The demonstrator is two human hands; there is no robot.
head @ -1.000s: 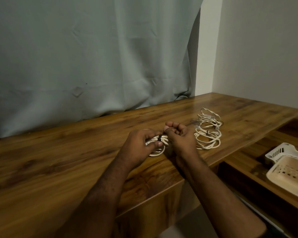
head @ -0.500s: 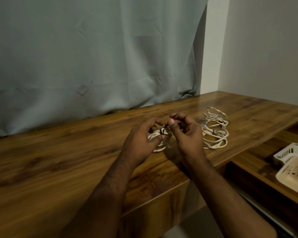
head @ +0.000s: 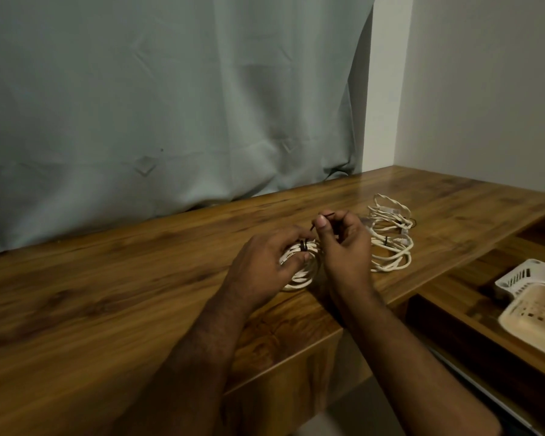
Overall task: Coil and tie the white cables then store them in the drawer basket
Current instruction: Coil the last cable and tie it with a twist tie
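Note:
My left hand (head: 265, 265) grips a small coil of white cable (head: 302, 272) just above the wooden desk (head: 107, 294), thumb and fingers curled round the bundle. A black tie (head: 303, 246) wraps the coil where my fingers hold it. My right hand (head: 343, 243) pinches the free end of that black tie (head: 323, 217) and holds it up and to the right of the coil. More coiled white cables (head: 389, 240) lie stacked on the desk right of my right hand, one with a dark tie round it.
A white perforated basket (head: 532, 309) sits in the open drawer (head: 453, 303) at the lower right, below the desk's edge. A grey-green curtain (head: 170, 105) hangs behind the desk; a white wall stands at the right.
My right hand has risen and drawn the black tie's end up and away from the coil. My left hand keeps hold of the coil in about the same place.

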